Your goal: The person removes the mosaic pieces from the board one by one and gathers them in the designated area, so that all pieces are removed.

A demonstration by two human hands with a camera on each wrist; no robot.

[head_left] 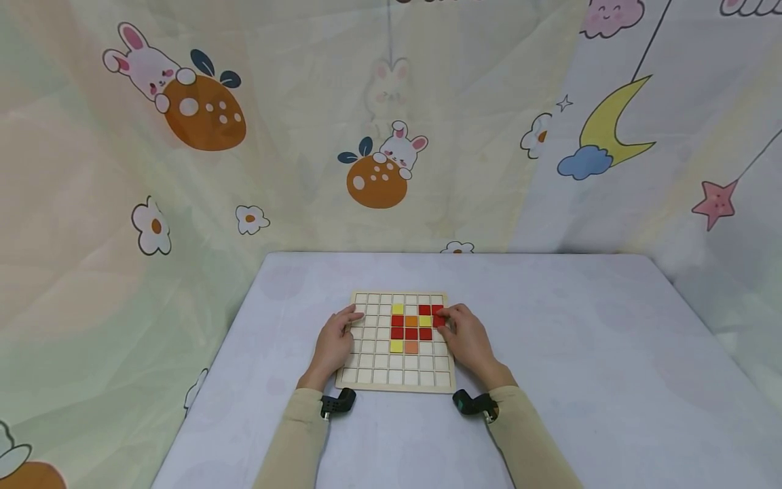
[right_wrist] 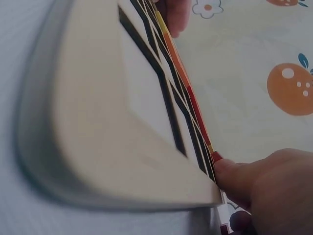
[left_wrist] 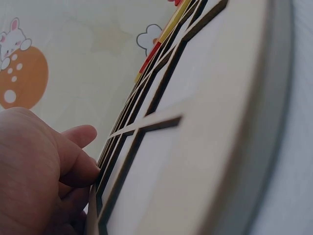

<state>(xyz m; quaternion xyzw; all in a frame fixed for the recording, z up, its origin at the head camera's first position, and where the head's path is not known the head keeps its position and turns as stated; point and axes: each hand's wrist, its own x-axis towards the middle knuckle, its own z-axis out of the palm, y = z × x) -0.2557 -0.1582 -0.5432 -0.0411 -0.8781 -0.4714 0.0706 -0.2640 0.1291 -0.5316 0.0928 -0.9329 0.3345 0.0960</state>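
A square wooden grid board [head_left: 373,390] lies on the table in the head view, with red, yellow and orange square tiles in part of its right half. My left hand [head_left: 334,339] holds the board's left edge, its fingertips over the rim. The left wrist view has this hand [left_wrist: 34,171] with the thumb tip at the edge. At the right side, my right hand [head_left: 472,339] pinches a red tile [head_left: 438,321] between thumb and finger, over the right column. The right wrist view shows the right hand [right_wrist: 274,191] low by the rim, its other fingers partly hidden.
The white table [head_left: 599,380] spreads around the board on all sides. Behind it hangs a cloth backdrop [head_left: 293,136] printed with rabbits, flowers and a moon. Dark wrist cameras [head_left: 470,403] sit near the board's front corners.
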